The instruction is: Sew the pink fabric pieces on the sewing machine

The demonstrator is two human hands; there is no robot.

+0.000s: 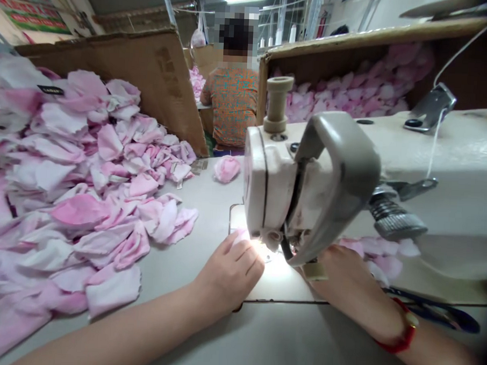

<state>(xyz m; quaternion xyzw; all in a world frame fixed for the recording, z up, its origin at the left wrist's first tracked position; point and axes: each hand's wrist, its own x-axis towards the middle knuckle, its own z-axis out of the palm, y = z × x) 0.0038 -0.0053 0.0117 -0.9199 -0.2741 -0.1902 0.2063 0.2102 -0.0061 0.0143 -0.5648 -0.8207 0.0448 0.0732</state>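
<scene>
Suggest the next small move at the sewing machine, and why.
Probably ease the pink fabric piece toward the lit needle area with the left hand: its fingers rest on that piece, while the right hand lies beside the sewing machine head.

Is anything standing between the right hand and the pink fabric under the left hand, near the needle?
Yes. From this view, the white sewing machine head and its grey curved guard stand between the right hand and the pink fabric under the left hand.

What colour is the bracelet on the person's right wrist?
A red bracelet with a yellowish bead, seen best in the head view.
</scene>
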